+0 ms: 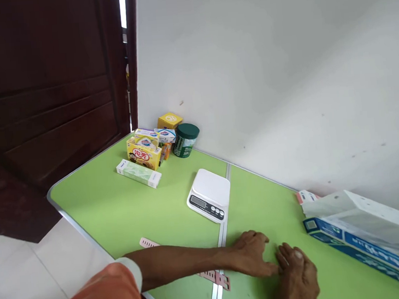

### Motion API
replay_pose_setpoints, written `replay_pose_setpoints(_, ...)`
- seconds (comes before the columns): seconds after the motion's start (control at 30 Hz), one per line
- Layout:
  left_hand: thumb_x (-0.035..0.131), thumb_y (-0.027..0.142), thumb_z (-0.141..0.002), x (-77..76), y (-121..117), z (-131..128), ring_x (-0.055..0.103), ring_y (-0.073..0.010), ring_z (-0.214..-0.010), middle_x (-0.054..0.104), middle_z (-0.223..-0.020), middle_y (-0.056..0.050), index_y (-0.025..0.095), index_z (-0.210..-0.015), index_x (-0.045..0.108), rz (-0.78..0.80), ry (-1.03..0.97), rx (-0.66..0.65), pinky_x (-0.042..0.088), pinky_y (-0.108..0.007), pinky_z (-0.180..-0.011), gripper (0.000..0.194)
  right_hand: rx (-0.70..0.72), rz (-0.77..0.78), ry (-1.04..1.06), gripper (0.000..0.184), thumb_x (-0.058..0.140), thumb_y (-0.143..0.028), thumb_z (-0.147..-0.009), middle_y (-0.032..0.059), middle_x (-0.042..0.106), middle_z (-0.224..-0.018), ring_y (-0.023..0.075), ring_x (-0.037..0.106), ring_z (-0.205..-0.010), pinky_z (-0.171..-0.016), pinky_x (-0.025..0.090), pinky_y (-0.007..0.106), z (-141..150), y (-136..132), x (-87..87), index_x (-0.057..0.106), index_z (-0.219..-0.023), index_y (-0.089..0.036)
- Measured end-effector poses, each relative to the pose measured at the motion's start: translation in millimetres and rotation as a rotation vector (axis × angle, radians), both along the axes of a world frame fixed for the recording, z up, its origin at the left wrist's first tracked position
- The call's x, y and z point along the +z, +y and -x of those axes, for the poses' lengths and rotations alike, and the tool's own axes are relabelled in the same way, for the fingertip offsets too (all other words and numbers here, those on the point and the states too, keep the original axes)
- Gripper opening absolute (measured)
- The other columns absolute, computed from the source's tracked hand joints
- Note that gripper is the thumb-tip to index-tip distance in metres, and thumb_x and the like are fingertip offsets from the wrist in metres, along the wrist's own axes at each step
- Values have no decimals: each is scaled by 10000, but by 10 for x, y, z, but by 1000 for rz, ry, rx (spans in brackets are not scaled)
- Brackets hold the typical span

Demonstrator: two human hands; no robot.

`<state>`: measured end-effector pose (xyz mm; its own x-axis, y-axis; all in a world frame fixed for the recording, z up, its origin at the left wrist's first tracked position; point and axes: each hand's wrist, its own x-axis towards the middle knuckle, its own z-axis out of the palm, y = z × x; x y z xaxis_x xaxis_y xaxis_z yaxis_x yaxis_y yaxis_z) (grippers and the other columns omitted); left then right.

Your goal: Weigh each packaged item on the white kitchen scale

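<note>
My left hand (252,255) rests low over the green table, its fingers loosely bent and its thumb apart; nothing shows in it. Close beside its thumb is my right hand (297,275), side-on with fingers loosely curved, and no object is visible in it either. Under my left forearm runs a pink slotted strip (209,275), its middle hidden by the arm. A white digital kitchen scale (211,187) with a dark display panel lies beyond my left hand, with nothing on its platform.
Small cartons, including a yellow box (143,155) and a pale green box (138,173), stand back left beside a dark green tub (186,139). At right lies a blue box (369,249) beside a translucent white container (373,214). A metal seam (223,233) crosses the green tabletop (121,211).
</note>
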<state>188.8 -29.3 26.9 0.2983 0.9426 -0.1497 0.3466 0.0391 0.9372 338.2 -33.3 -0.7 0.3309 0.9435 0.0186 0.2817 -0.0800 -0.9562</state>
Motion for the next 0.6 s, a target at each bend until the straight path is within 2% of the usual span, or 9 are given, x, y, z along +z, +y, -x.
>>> replay_pose_setpoints(0.07, 859, 519, -803, 168, -263, 354, 695, -411, -1337, 697, -1495, -231, 159, -1505, 632, -14, -78, 18, 597, -594, -1151, 821, 77, -72, 12, 749, 604, -834, -959, 201, 670, -1585, 473, 653, -1454, -1236, 475, 706, 301, -119, 172, 626, -1445, -264)
replay_pose_setpoints(0.1, 849, 523, -829, 261, -393, 561, 725, -386, -1280, 721, -1453, -219, 165, -1472, 661, -81, -121, 47, 613, -569, -1121, 760, 107, -130, 6, 713, 600, -807, -984, 185, 672, -1585, 454, 655, -1453, -1242, 473, 691, 466, -165, 281, 628, -1452, -270)
replay_pose_setpoints(0.13, 815, 518, -872, 358, -521, 787, 743, -357, -1224, 743, -1406, -202, 173, -1432, 692, -180, -162, 128, 626, -540, -1092, 670, 141, -198, 8, 672, 587, -777, -1010, 174, 677, -1576, 433, 655, -1452, -1248, 473, 669, 641, -203, 395, 636, -1449, -270)
replay_pose_setpoints(0.23, 713, 487, -984, 617, -852, 1567, 747, -317, -1158, 775, -1301, -146, 229, -1371, 732, -458, -185, 533, 622, -507, -1073, 466, 313, -349, -1, 549, 553, -699, -1067, 145, 711, -1516, 376, 652, -1437, -1259, 473, 615, 1215, -274, 694, 689, -1377, -267)
replay_pose_setpoints(0.3, 702, 519, -987, 707, -1002, 2142, 722, -342, -1194, 765, -1306, -141, 244, -1339, 735, -584, -101, 820, 602, -535, -1111, 448, 479, -333, 3, 523, 594, -688, -1054, 133, 723, -1506, 369, 654, -1428, -1250, 482, 614, 1624, -295, 780, 695, -1368, -283)
replay_pose_setpoints(0.37, 672, 555, -994, 686, -1092, 2708, 671, -368, -1319, 721, -1406, -155, 234, -1370, 699, -657, 35, 1088, 549, -568, -1197, 496, 674, -257, 10, 595, 656, -698, -1016, 141, 680, -1578, 386, 642, -1447, -1236, 497, 629, 2033, -289, 737, 653, -1454, -296)
replay_pose_setpoints(0.43, 654, 553, -997, 556, -1136, 3202, 601, -378, -1440, 674, -1476, -174, 217, -1397, 660, -621, 164, 1278, 483, -587, -1279, 522, 851, -190, -22, 771, 736, -711, -951, 170, 595, -1669, 419, 596, -1501, -1250, 483, 656, 2416, -240, 579, 572, -1574, -288)
replay_pose_setpoints(0.53, 683, 513, -969, 261, -1133, 3701, 570, -392, -1491, 628, -1523, -223, 171, -1417, 613, -462, 223, 1399, 426, -614, -1326, 569, 948, -206, -87, 1044, 821, -771, -817, 246, 517, -1699, 485, 500, -1572, -1302, 410, 706, 2884, -79, 229, 512, -1635, -200)
replay_pose_setpoints(0.6, 681, 507, -972, 86, -1096, 3863, 606, -389, -1459, 634, -1514, -234, 154, -1431, 596, -368, 167, 1385, 455, -621, -1303, 584, 977, -258, -100, 1055, 826, -774, -797, 262, 543, -1657, 502, 505, -1552, -1307, 385, 731, 3091, 54, 8, 532, -1614, -175)
